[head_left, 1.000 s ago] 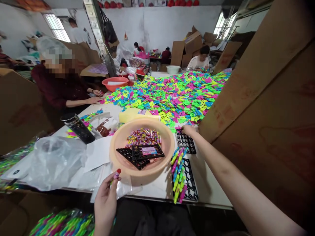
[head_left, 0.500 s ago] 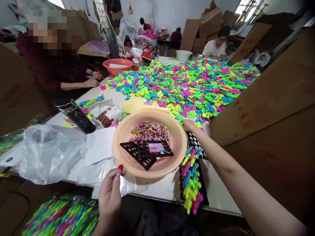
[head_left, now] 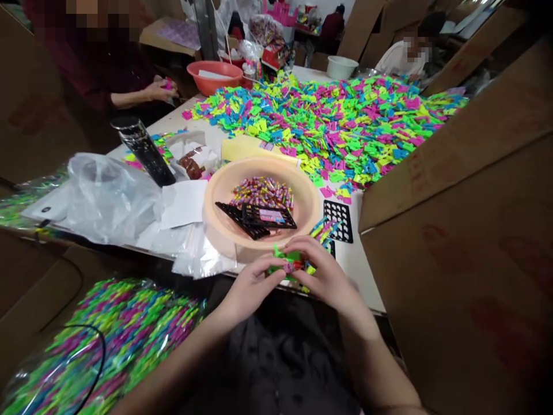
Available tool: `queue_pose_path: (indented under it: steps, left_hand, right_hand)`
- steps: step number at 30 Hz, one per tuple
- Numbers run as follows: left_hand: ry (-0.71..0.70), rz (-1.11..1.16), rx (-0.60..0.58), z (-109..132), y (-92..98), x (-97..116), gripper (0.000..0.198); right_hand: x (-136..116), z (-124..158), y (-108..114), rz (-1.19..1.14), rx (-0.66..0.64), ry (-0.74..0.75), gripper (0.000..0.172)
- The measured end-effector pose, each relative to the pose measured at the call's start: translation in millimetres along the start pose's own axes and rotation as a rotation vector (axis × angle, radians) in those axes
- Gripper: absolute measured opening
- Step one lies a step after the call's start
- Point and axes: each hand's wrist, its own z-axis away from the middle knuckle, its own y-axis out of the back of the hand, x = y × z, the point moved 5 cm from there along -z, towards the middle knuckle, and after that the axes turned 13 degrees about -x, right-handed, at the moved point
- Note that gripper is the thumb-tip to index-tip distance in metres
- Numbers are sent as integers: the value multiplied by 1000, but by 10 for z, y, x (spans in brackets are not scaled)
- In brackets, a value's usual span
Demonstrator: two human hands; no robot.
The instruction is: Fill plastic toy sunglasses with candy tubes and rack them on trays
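Note:
Just in front of a peach basin (head_left: 313, 184), my two hands meet. My left hand (head_left: 258, 282) pinches a small wrapped candy (head_left: 290, 267) with a red end. My right hand (head_left: 322, 271) is closed on a green plastic piece (head_left: 276, 253), held against the candy. Many small wrapped candies (head_left: 263, 190) lie in the basin, with two black perforated trays (head_left: 270, 217) beside them. Partly behind my right hand, colourful plastic pieces (head_left: 326, 229) rest by another black perforated tray (head_left: 344, 222).
A large heap of colourful plastic pieces (head_left: 337, 127) covers the table's back. Black flask (head_left: 144, 151), clear plastic bag (head_left: 108, 196) and white paper (head_left: 184, 203) lie left. A cardboard box (head_left: 458, 230) borders the right. A person's hands (head_left: 162, 89) work at the upper left.
My right hand has come back from the heap with a green piece, and my left hand has moved right with the candy to meet it. The view has tilted downward.

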Motion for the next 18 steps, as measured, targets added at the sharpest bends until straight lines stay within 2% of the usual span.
queue_pose_path:
  steps: [3, 5, 8, 10, 11, 12, 14, 18]
  left_hand:
    - [74, -10, 27, 105, -134, -104, 17]
    - [69, -14, 44, 193, -200, -141, 18]
    - [69, 24, 62, 309, -290, -208, 19]
    - [83, 43, 112, 373, -314, -282, 17]
    - [94, 46, 143, 402, -314, -326, 15]
    - [101, 52, 177, 427, -308, -370, 14]
    - [103, 78, 231, 465, -290, -442, 14]
    - [28, 171, 279, 484, -262, -468, 32]
  right_hand:
    - [8, 254, -217, -103, 11, -54, 29]
    - [59, 411, -311, -206, 73, -103, 25]
    - [166, 634, -398, -428, 379, -135, 11]
    - [253, 759, -472, -653, 576, -109, 10]
    - [290, 801, -518, -767, 622, -87, 12]
    - [320, 829, -565, -858, 625, -72, 14]
    - [369, 860, -658, -957, 543, -98, 20]
    - [478, 927, -793, -980, 409, -271, 28]
